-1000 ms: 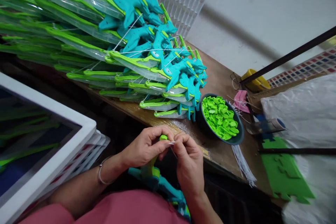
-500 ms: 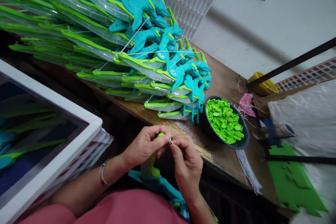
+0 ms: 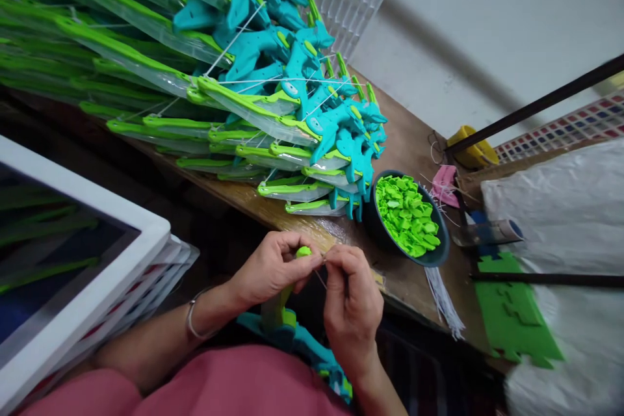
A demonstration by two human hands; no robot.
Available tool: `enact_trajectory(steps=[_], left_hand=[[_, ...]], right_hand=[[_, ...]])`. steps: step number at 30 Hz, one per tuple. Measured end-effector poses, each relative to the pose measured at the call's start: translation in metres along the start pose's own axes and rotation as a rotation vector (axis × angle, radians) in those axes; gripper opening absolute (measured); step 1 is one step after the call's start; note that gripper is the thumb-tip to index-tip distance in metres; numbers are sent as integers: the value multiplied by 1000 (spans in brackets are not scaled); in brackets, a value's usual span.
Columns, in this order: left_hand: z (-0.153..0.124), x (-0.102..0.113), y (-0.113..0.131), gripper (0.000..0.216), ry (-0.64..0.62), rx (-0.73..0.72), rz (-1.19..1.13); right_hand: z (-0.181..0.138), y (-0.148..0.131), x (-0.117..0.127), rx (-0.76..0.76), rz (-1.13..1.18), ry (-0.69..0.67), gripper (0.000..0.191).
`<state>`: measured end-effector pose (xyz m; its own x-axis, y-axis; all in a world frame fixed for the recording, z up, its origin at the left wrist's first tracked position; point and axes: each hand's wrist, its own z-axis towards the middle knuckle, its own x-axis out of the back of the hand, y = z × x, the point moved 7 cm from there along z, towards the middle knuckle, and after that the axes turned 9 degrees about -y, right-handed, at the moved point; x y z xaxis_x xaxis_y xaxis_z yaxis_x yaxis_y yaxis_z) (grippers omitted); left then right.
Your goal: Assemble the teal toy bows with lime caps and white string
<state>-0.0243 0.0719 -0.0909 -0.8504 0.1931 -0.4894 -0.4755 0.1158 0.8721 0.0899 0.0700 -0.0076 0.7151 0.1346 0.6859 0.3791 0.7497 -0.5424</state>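
My left hand (image 3: 273, 268) is closed around the green tip of a teal and green toy bow (image 3: 287, 328) that rests on my lap. Close beside it, my right hand (image 3: 351, 302) pinches a thin white string (image 3: 322, 278) at that tip. Both hands sit just in front of the wooden table's (image 3: 404, 136) near edge. A large stack of finished toy bows (image 3: 234, 78) lies on the table beyond my hands.
A dark bowl (image 3: 436, 257) filled with small green foam pieces stands right of the stack, a bundle of white strings (image 3: 443, 299) hanging off the edge below it. A green foam sheet (image 3: 511, 312), white plastic bag (image 3: 570, 208), yellow container (image 3: 470, 149) lie right. White crate (image 3: 88, 299) at left.
My right hand has pulled slightly away from the bow tip, drawing the string out. The view shifted a little; the rest is still.
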Motion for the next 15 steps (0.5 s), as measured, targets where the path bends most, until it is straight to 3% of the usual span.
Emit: enact_trajectory(steps=[9, 15], left_hand=[[-3, 2, 8, 21, 52, -69, 157], [0, 2, 2, 20, -22, -67, 112]], right_hand=[[1, 25, -4, -305, 187, -58, 10], [0, 17, -3, -222, 150, -44, 17]])
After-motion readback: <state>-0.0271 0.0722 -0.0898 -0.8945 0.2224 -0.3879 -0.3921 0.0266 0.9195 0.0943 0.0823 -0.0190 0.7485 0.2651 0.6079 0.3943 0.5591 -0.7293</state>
